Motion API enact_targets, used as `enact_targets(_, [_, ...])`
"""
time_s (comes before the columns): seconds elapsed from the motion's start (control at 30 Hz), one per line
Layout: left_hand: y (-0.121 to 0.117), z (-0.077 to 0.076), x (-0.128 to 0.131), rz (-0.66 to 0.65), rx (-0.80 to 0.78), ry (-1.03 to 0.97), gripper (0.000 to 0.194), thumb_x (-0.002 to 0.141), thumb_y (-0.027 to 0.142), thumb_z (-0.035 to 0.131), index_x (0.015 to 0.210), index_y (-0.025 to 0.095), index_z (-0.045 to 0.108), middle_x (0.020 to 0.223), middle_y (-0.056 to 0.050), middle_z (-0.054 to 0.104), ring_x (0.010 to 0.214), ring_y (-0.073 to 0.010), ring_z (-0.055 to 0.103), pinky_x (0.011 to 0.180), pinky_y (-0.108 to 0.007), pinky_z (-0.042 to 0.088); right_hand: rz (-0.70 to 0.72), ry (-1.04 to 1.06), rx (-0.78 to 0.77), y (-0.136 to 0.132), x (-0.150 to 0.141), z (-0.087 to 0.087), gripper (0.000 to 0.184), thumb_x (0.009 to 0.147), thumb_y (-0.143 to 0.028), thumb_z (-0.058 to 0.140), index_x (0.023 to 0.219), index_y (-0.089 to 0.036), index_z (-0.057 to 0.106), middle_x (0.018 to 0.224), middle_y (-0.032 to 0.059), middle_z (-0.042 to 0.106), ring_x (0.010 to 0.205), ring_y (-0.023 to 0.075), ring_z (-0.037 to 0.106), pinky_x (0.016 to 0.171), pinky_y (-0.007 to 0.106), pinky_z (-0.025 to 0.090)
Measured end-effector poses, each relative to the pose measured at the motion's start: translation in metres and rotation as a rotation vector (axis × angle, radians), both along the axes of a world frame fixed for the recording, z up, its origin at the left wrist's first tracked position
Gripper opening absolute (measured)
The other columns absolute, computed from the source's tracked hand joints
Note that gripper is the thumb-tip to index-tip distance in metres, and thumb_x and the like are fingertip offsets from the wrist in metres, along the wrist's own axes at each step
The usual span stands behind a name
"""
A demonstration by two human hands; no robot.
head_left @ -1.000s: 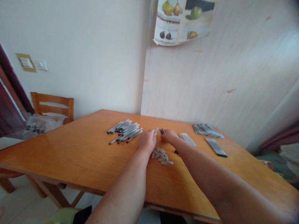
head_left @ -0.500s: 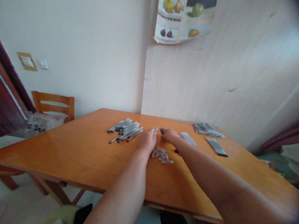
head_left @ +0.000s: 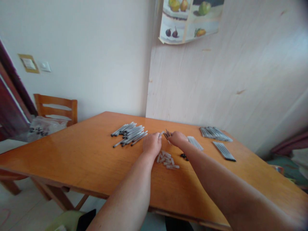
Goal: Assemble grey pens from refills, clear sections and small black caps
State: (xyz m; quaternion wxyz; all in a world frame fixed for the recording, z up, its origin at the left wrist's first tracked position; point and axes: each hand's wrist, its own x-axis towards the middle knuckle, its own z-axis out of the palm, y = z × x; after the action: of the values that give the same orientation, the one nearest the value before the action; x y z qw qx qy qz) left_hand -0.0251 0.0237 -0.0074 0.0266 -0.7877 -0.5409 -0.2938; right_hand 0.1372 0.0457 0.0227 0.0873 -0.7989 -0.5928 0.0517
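My left hand (head_left: 151, 143) is closed around a clear pen barrel (head_left: 161, 133), of which only a short end shows past the fingers. Just right of it, my right hand (head_left: 178, 139) has its fingers pinched at some thin dark pen refills (head_left: 166, 134), which fan out by the fingertips; how many it grips is hidden. Nearer me, below the hands, lies a loose pile of translucent pen caps (head_left: 165, 158). Small black plugs (head_left: 184, 156) sit by my right forearm, partly covered. Beyond my right wrist is a row of clear pen barrels (head_left: 195, 143).
A heap of grey pens with black ends (head_left: 131, 134) lies left of my hands on the wooden table (head_left: 79, 150). To the right are a bundle of pens (head_left: 215, 134) and a neat row of pens (head_left: 224, 151). A chair (head_left: 57, 107) stands at the left.
The refills at my right fingertips have spread from a tight bunch into a fan. My right hand has shifted slightly right, uncovering more black plugs. My left hand stays nearly still.
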Motion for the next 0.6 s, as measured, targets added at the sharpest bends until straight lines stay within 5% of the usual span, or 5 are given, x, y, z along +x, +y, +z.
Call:
enact_targets(0.23, [0.001,-0.001,0.000,-0.023,0.040,-0.031,0.027,0.096,0.032,0.040,0.094,0.021,0.064,0.091,-0.009,0.069,0.085,-0.0225,0.061,0.075,-0.033,0.037,0.106,0.253,0.204,-0.018,0.032,0.013,0.031,0.080,-0.033,0.051,0.065,-0.013,0.070,0.062,0.0112,0.068,0.057,0.0178,0.062,0.052,0.026,0.039])
enact_targets(0.4, [0.001,-0.001,0.000,-0.048,0.079,-0.067,0.028,0.096,0.031,0.039,0.094,0.021,0.065,0.089,-0.008,0.070,0.083,-0.0224,0.061,0.074,-0.033,0.039,0.075,0.626,0.554,-0.048,0.050,0.013,0.026,0.072,-0.025,0.055,0.090,-0.014,0.069,0.066,0.0036,0.065,0.057,0.0128,0.056,0.050,0.022,0.037])
enact_targets(0.6, [0.004,-0.002,0.001,-0.129,0.113,-0.160,0.028,0.090,0.016,0.045,0.110,0.020,0.065,0.102,-0.008,0.070,0.096,-0.0212,0.061,0.085,-0.032,0.042,0.092,1.055,0.634,-0.082,0.056,0.015,0.026,0.070,-0.031,0.062,0.090,-0.016,0.069,0.059,-0.0015,0.055,0.049,0.0103,0.045,0.046,0.023,0.032])
